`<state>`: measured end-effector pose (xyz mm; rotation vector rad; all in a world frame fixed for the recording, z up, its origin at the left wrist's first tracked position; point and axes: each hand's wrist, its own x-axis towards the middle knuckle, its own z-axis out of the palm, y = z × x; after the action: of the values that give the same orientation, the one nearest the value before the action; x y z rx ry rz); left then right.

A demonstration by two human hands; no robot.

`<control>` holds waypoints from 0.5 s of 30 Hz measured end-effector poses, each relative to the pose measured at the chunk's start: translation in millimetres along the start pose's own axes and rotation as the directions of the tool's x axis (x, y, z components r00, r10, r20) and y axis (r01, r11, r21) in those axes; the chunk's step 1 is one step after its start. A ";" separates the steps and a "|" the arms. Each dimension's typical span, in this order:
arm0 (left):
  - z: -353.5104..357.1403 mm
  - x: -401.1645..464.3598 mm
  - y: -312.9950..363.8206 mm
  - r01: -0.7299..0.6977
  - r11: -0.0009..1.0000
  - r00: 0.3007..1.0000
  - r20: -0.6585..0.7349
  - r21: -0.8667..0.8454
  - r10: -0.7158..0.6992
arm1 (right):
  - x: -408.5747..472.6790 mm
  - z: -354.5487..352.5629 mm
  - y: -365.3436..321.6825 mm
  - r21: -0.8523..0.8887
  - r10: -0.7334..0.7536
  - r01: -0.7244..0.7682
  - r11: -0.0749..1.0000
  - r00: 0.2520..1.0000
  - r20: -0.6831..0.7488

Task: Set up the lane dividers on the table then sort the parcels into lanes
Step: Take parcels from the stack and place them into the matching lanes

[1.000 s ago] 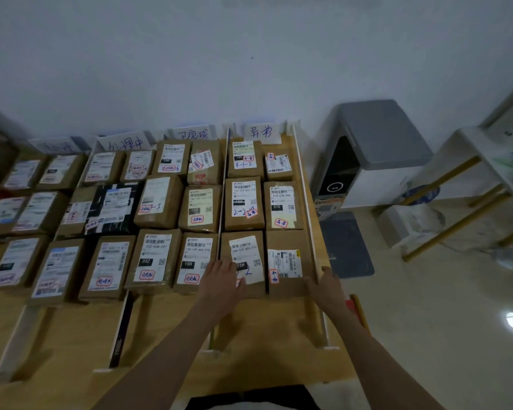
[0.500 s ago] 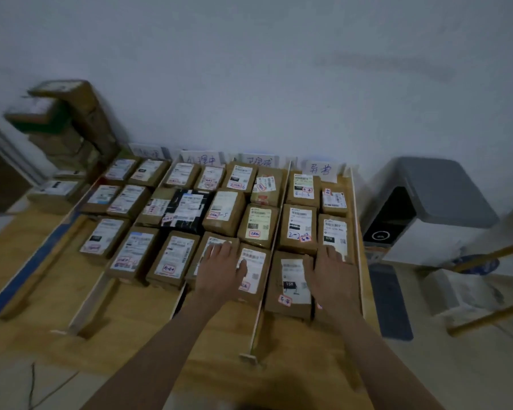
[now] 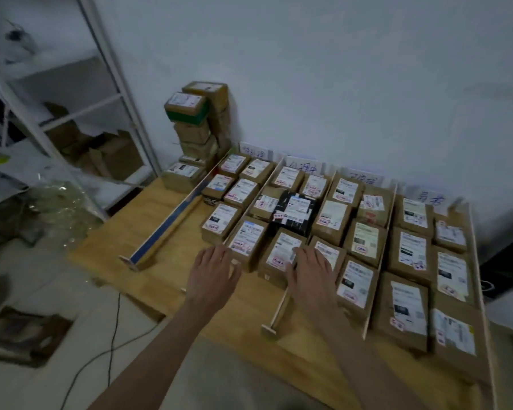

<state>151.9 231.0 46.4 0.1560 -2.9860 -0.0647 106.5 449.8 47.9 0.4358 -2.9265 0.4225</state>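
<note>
Resting left hand (image 3: 212, 273), right hand (image 3: 311, 272) on parcels (image 3: 246, 242) | fingers released | dividers (image 3: 280, 310) run toward wall

A light, matt wooden bench (image 3: 148, 232) with visible grain carries brown cardboard parcels (image 3: 359, 241), each faced with a white paper label, and one parcel (image 3: 293, 213) wrapped in black, slightly glossy plastic. Thin pale wooden lane dividers (image 3: 280, 309) stand between them. Behind is a matt white painted wall (image 3: 338, 84) and a white metal shelf frame (image 3: 116, 78).
</note>
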 end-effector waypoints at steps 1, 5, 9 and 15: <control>-1.7 -7.1 -18.8 0.017 1.000 1.000 0.003 0.003 -0.017 | 0.4 5.6 -19.2 -0.003 -0.017 0.017 1.000 1.000 0.007; -14.2 -29.6 -85.6 0.084 0.996 0.996 0.008 0.003 -0.084 | 2.3 24.4 -88.3 -0.013 -0.066 0.067 0.998 0.998 0.008; -21.3 -38.8 -140.3 0.150 0.988 0.989 0.006 0.027 -0.150 | 10.3 37.5 -141.6 -0.026 -0.117 0.117 0.993 0.993 0.001; -19.8 -22.8 -206.4 0.215 0.977 0.976 -0.028 0.009 -0.215 | 53.1 65.3 -202.0 -0.018 -0.148 0.148 0.989 0.988 0.034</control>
<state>198.1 27.6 52.1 0.4772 -2.9305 -0.0681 110.9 231.0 47.1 0.6577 -2.9004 0.3687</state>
